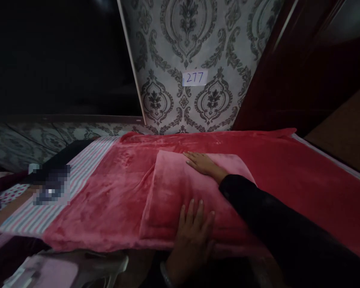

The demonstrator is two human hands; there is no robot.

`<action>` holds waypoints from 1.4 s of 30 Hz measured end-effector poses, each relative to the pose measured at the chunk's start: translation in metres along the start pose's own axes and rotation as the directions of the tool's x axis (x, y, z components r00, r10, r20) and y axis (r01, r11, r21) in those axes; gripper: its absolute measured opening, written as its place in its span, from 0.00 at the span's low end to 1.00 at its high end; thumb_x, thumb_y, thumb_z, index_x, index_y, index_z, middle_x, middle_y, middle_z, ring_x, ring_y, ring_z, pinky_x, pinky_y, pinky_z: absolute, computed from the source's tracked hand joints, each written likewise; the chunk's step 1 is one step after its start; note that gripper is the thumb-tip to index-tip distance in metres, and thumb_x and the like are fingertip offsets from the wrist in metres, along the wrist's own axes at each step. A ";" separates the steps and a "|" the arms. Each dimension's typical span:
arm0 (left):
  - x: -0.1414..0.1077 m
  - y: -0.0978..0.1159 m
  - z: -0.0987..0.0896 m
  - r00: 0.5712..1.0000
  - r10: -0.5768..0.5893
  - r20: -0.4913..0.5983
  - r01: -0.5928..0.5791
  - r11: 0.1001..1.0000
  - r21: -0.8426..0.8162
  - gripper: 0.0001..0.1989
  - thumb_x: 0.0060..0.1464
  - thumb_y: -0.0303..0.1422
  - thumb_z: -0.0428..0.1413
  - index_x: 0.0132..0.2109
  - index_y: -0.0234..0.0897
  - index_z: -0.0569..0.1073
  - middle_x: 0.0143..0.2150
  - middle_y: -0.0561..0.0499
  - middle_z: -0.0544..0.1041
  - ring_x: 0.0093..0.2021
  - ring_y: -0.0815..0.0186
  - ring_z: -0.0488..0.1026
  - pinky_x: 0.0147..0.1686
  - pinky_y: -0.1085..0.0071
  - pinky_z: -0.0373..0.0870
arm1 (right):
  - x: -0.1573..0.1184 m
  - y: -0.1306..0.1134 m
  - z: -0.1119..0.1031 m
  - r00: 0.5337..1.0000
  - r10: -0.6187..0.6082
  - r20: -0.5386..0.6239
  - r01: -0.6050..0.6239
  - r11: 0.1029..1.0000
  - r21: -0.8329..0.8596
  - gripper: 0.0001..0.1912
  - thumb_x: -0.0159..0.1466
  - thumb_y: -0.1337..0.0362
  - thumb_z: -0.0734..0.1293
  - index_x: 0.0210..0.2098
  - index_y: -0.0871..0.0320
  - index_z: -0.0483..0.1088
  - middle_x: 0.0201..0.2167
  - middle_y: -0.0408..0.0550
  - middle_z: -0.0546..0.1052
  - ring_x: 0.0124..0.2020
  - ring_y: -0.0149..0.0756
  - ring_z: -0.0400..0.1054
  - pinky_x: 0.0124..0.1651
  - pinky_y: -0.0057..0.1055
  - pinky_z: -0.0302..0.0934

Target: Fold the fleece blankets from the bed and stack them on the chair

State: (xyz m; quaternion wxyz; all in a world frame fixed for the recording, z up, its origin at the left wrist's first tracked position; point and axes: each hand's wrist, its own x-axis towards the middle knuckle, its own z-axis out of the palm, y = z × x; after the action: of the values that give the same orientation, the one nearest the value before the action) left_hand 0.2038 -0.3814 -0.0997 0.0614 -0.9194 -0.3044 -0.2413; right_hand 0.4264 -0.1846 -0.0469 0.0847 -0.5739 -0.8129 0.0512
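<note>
A folded pink-red plush cloth (168, 188) lies flat on a larger red plush cover (108, 200) spread over the table. My right hand (202, 164) rests palm down on the far part of the folded cloth, its fingers pointing left and its dark sleeve reaching in from the right. Near the front edge, my left hand (193, 232) lies on the same cloth with its fingers spread and pointing away from me. A band circles the left wrist. Neither hand grips anything.
A striped cloth (87, 168) shows at the table's left end, with a blurred dark object on it. Behind stand a large dark screen (63, 60), a patterned wall (186, 104) and dark red furniture (303, 72). A plastic stool (99, 264) is at the lower left.
</note>
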 end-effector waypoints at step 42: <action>-0.011 -0.055 -0.003 0.900 -0.372 -0.227 0.391 0.920 0.043 0.28 0.60 0.42 0.58 0.66 0.46 0.71 0.72 0.41 0.64 0.73 0.41 0.54 0.69 0.38 0.47 | 0.084 -0.097 0.013 0.991 -0.116 0.069 0.106 0.986 0.129 0.31 0.77 0.51 0.50 0.75 0.52 0.47 0.76 0.53 0.46 0.76 0.43 0.42 0.73 0.52 0.45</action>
State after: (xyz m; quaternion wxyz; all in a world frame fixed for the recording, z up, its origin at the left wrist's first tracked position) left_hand 0.1627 -0.3437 -0.1045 0.0854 -0.8070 -0.4803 -0.3328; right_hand 0.3071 -0.1376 -0.0356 0.0922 -0.5189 -0.8415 0.1191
